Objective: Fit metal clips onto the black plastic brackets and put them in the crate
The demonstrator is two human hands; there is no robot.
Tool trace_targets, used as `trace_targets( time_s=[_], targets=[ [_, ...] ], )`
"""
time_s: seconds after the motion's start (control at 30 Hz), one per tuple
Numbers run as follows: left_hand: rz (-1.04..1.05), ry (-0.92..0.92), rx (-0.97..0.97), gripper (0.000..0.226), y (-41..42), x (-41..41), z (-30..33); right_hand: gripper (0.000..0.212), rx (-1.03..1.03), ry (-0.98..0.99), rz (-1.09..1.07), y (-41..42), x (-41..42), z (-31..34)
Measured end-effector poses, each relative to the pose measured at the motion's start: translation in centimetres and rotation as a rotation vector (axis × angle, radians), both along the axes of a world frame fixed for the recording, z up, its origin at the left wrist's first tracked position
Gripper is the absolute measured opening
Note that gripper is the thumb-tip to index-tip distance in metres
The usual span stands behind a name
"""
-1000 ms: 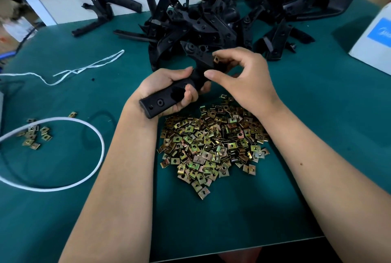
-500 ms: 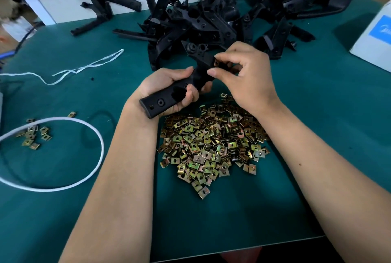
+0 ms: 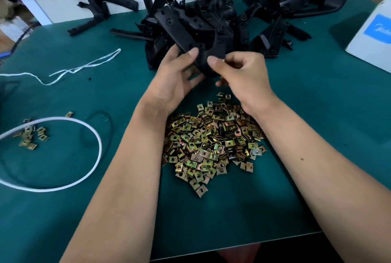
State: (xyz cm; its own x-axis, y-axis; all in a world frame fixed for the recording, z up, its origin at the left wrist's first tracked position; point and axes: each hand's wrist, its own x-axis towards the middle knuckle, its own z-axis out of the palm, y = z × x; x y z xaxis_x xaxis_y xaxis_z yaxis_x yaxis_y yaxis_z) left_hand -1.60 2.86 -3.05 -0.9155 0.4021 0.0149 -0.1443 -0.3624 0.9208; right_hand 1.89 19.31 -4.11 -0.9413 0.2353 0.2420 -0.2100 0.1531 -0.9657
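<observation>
My left hand grips a black plastic bracket from below, thumb on its top face, above the table in front of the bracket pile. My right hand pinches the bracket's near end, thumb pressed on the plastic and fingers curled behind it. Whether a clip sits under those fingers is hidden. A heap of brass-coloured metal clips lies on the green mat between my forearms. The pile of black brackets fills the back of the table. No crate is in view.
One bracket lies apart at the back left. A white strap loop rings a few stray clips at the left. White string trails further back. A white box stands at the right edge.
The bracket has been turned and lifted toward the pile. My left hand shifted from a fist round its bar to a looser grip from below; my right hand stays at its end.
</observation>
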Motion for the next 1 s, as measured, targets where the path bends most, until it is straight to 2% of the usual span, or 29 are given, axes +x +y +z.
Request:
trace_targets(
  time_s=[0.1, 0.2, 0.3, 0.37, 0.5, 0.6, 0.73, 0.9, 1.0],
  targets=[
    [0.195, -0.069, -0.018, 0.054, 1.6, 0.4, 0.1, 0.033, 0.262, 0.018, 0.075, 0.1, 0.1, 0.2],
    [0.316, -0.074, -0.038, 0.060, 1.3, 0.0, -0.2, 0.030, 0.437, -0.004, 0.118, 1.1, 0.3, 0.6],
    [0.347, -0.121, 0.080, 0.042, 0.3, -0.3, 0.0, 0.042, 0.687, -0.068, 0.088, 2.3, 0.2, 0.8],
    [0.321, -0.112, 0.123, 0.033, -0.1, -0.3, 0.1, 0.038, 0.858, -0.127, 0.100, 3.0, 0.2, 1.2],
    [0.325, -0.125, 0.166, 0.029, -0.3, -0.4, 0.0, 0.019, 0.959, -0.237, 0.209, 3.0, 0.5, 2.0],
    [0.342, -0.145, 0.166, 0.038, -0.3, -0.3, 0.1, 0.012, 0.988, -0.215, 0.242, 2.5, 0.6, 1.9],
    [0.386, -0.209, 0.169, 0.074, -0.4, -0.4, 0.0, 0.004, 0.870, -0.125, 0.185, 1.7, 0.7, 1.4],
    [0.304, -0.183, 0.122, 0.078, -0.5, -0.4, 0.1, 0.005, 0.280, -0.041, 0.124, 1.1, 0.6, 0.9],
    [0.239, -0.164, 0.084, 0.077, -0.4, -0.5, -0.1, 0.013, -0.059, -0.085, 0.111, 0.9, 0.5, 0.9]
  ],
)
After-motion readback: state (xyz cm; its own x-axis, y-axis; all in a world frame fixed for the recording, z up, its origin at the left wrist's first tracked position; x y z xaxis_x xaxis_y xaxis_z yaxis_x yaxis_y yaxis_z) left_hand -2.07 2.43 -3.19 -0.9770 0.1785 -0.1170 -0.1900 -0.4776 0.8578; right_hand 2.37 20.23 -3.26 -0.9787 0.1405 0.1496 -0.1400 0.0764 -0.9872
